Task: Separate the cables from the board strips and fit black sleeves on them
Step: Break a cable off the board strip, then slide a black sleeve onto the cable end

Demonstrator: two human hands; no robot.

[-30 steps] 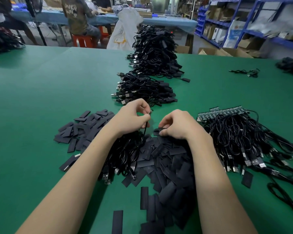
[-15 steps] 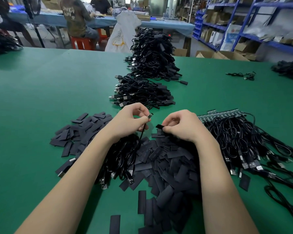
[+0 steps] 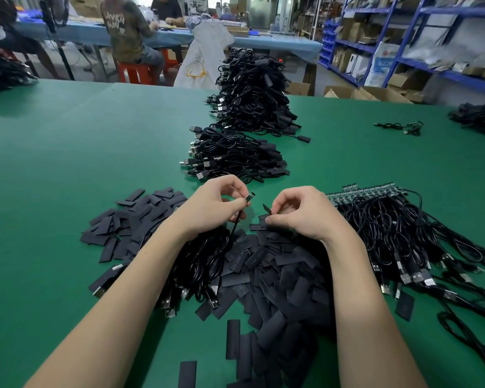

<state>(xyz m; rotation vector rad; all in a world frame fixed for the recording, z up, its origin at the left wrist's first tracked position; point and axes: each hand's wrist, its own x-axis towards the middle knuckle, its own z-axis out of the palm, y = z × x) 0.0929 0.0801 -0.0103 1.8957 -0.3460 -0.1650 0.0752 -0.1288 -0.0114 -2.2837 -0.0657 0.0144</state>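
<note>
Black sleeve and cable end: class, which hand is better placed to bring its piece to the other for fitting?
Right, probably. The right hand pinches a loose black sleeve, free to move. The left hand holds the cable end, whose cord trails into the pile.

Two hands (image 3: 216, 204); two finished cable stacks (image 3: 235, 155); sleeves uncountable.

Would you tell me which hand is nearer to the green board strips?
Right. The right hand is just left of the board strips; the left hand is farther left, beyond it.
</note>
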